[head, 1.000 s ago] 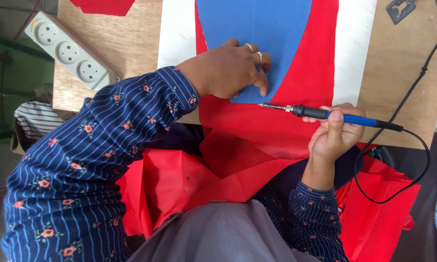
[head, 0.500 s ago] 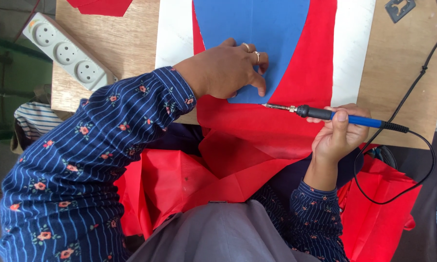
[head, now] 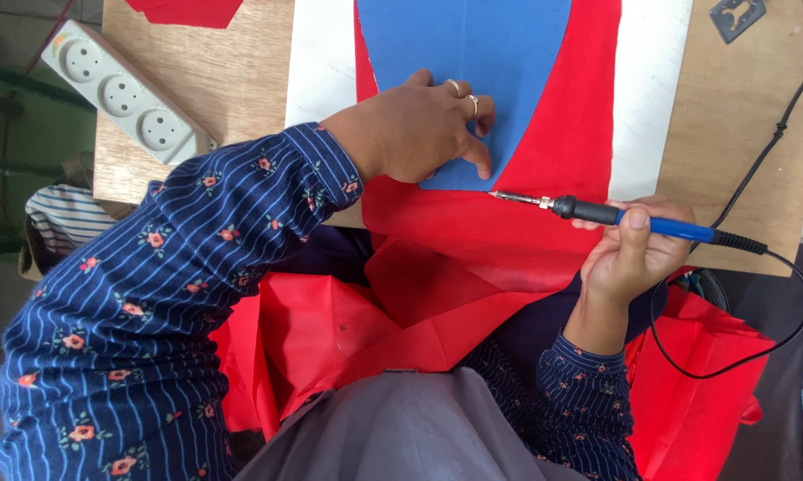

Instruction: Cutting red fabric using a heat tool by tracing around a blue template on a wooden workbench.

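Our left hand point(head: 415, 134) lies flat, fingers spread and holding nothing, pressing the blue tapered template sheet point(head: 472, 62) down onto the red non-woven fabric point(head: 472, 240). To the far left of it a white three-socket power strip point(head: 125, 98) rests on the bare wooden board point(head: 232, 71), and a white backing sheet point(head: 317, 53) shows under the fabric on either side. Moving right, the metal tip of the blue-handled, corded soldering iron point(head: 633, 218) meets the fabric just beside the template's bottom corner, close to our fingertips. Our right hand point(head: 637, 258) is closed around its handle, thumb on top, with the black cord point(head: 766, 142) trailing off across the board. We judge the tracing along the template's edge to be in its early part: the tip sits at the lower corner, the red fabric looks whole on both sides, and we cannot make out any finished cut line.
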